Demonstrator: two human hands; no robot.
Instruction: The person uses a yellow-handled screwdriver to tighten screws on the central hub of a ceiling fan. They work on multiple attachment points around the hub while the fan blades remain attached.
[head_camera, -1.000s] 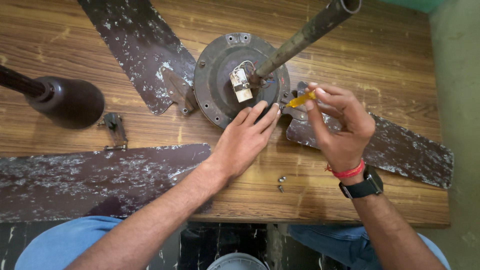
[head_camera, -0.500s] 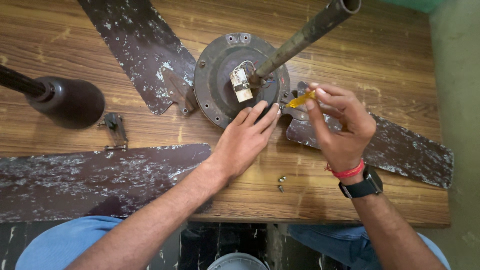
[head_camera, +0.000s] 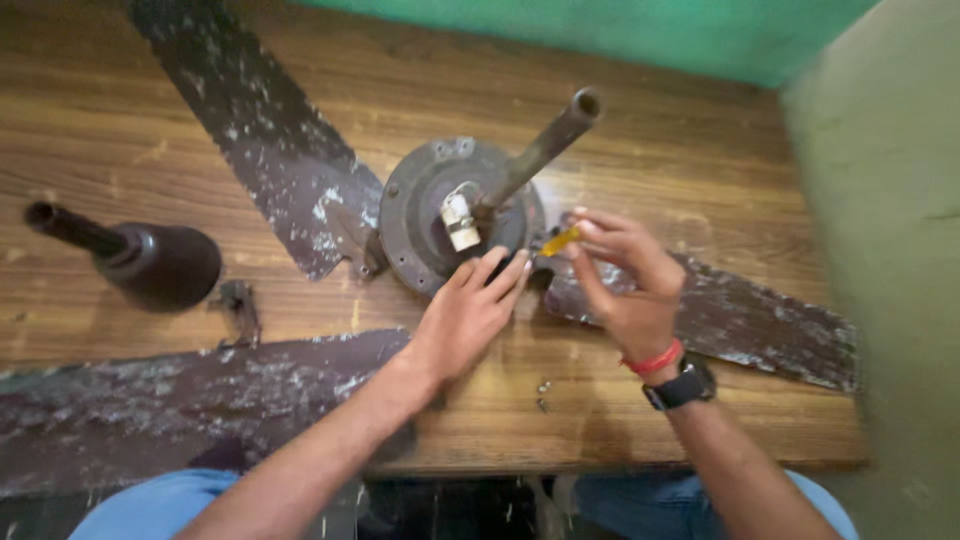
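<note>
1. Pinching a small yellow-handled screwdriver (head_camera: 559, 240) between thumb and fingertips, my right hand (head_camera: 625, 285) is closed on the tool, just right of the fan motor hub (head_camera: 430, 215); the tip points toward the hub's rim.
2. My left hand (head_camera: 470, 315) lies flat and spread, its fingers together and extended, the fingertips resting on the hub's lower right edge. It grips nothing.
3. Both hands sit close together, nearly touching, at the near side of the hub, on the wooden table (head_camera: 700, 150).
4. A metal rod (head_camera: 545, 150) rises tilted from the hub, away from my hands, with a small white part (head_camera: 460, 220) beside its base.
5. Under my right hand runs one worn, flaking fan blade (head_camera: 740, 320); a second blade (head_camera: 260, 160) stretches up-left beyond the hub, a third (head_camera: 170, 410) lies left of my left forearm.
6. Between my wrists lie small screws (head_camera: 542, 392). Far left of my left hand stands a dark cup-shaped cover on its own rod (head_camera: 150, 262), with a small bracket (head_camera: 238, 300) beside it.
7. I cannot make out the screwdriver's tip or what it meets: my fingers and blur hide it. The third blade is cut off at the picture's left edge.
</note>
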